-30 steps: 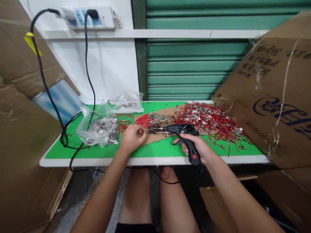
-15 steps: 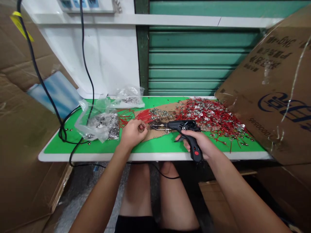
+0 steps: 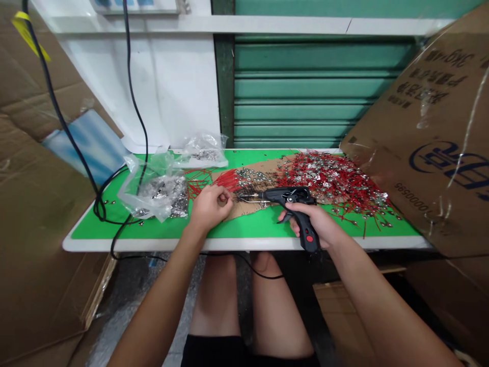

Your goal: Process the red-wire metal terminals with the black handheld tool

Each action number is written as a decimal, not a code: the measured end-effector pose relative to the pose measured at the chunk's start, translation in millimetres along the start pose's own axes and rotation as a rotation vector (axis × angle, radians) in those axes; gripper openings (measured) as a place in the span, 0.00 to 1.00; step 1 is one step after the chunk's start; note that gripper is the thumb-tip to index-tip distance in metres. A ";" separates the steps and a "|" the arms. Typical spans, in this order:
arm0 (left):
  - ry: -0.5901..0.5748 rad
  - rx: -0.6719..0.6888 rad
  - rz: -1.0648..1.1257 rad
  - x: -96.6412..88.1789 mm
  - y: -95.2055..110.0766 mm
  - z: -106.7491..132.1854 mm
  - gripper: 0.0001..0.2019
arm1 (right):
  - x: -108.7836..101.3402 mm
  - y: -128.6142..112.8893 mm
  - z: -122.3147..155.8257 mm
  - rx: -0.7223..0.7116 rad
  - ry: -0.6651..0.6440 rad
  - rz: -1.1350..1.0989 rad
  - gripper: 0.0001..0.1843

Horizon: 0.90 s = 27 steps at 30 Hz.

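My right hand [image 3: 311,221] is wrapped round the grip of a black soldering gun [image 3: 303,219] with a red button. Its metal tip points left over a scorched piece of cardboard [image 3: 244,208], close to my left fingertips. The thumb and forefinger of my left hand [image 3: 212,205] are pinched together; whatever is between them is too small or hidden to make out. Just beyond that hand, a row of red wires [image 3: 227,179] lies on the cardboard with small metal terminals [image 3: 254,177] at their right ends. A large heap of red wires with metal terminals [image 3: 324,176] spreads to the right.
Two clear plastic bags with small metal parts, one nearer [image 3: 164,196] and one farther [image 3: 206,153], stand on the green tabletop [image 3: 95,227]. A black cable [image 3: 132,92] hangs at the left. Cardboard walls flank the table, the right one [image 3: 431,117] leaning inward.
The view has shifted slightly. My hands stay almost in place, with the soldering gun still held near my left fingertips.
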<state>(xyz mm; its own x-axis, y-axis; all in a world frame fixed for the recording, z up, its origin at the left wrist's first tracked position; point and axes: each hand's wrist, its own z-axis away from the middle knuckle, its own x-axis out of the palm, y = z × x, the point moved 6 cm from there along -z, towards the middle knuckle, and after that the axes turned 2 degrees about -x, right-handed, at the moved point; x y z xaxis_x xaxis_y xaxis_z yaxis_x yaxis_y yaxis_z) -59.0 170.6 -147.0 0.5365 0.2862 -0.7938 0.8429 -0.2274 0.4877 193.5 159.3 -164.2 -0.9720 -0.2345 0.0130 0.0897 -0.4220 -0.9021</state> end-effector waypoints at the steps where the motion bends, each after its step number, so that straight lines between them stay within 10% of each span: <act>1: 0.002 0.011 0.005 -0.1 0.3 -0.2 0.04 | -0.1 0.4 -0.4 -0.002 -0.003 0.001 0.20; 27: -0.012 -0.011 0.055 1.4 -1.4 -3.2 0.05 | 1.3 0.8 1.3 0.004 -0.039 -0.043 0.20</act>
<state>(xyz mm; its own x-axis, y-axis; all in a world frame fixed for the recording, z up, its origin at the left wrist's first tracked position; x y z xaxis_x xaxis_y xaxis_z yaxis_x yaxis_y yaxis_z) -59.2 174.2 -147.7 0.5818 0.2620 -0.7699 0.8124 -0.2319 0.5350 192.6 157.5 -164.3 -0.9659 -0.2499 0.0681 0.0492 -0.4355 -0.8989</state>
